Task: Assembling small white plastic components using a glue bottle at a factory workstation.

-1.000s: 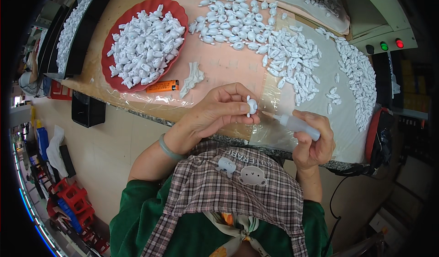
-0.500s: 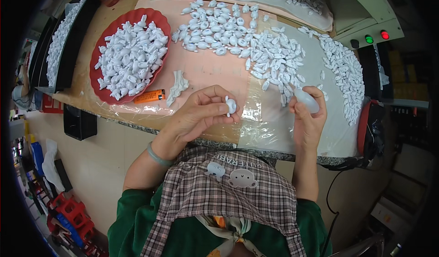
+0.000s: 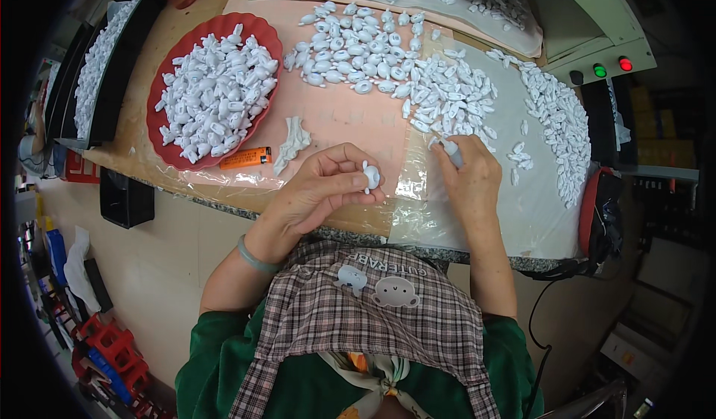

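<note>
One white figurine (image 3: 372, 176) stays pinched in the left hand (image 3: 324, 185) above the near edge of the table (image 3: 362, 216). Curled around a squeeze bottle (image 3: 453, 152), the right hand (image 3: 473, 173) has dipped to the small white pieces (image 3: 452, 94), apparently shifting work there; whether it pinches one, I cannot tell.

R hand (image 3: 473, 169) is fwd & knuckles-up now; its translucent plastic squeeze bottle (image 3: 452, 151), aimed 1 sec ago at the rounded white plastic piece (image 3: 372, 176) in L hand (image 3: 328, 186), is now nr the pile of slim white plastic parts (image 3: 453, 91).
</note>
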`<state>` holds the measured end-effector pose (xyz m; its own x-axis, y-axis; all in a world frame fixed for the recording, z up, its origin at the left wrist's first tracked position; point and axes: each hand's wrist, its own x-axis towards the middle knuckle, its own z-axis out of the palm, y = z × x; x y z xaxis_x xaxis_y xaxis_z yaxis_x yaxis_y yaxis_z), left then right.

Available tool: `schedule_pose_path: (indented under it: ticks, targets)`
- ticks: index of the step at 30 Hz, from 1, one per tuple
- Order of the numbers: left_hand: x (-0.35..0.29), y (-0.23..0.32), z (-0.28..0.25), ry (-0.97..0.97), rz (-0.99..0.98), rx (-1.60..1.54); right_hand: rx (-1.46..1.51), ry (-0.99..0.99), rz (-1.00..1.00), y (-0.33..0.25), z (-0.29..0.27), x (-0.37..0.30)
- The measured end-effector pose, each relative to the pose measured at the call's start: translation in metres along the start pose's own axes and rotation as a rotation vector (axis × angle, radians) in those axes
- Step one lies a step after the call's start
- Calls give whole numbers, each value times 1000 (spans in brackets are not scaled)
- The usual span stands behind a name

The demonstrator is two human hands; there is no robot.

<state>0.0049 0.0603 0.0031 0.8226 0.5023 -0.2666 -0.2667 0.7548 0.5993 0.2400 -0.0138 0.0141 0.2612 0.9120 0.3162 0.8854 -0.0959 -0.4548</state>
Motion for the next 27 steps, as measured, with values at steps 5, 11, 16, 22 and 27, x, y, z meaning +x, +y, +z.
schedule_pose_path:
  ticks: [5, 11, 16, 22, 27]
  targets:
    - [-5, 0, -4, 5, 24, -9, -91, -41, 30, -12, 7, 6]
    - [-9, 2, -2, 48, 58, 8, 90, -7, -93, -16, 6, 7]
    - [-7, -1, 2, 46, 39, 22, 642, -308, 226, -36, -10, -8]
    - [-5, -7, 5, 27, 42, 69, 967, -330, 268, -46, -13, -18]
    - [-3, -10, 7, 10, 42, 96, 948, -313, 190, -44, -9, -22]
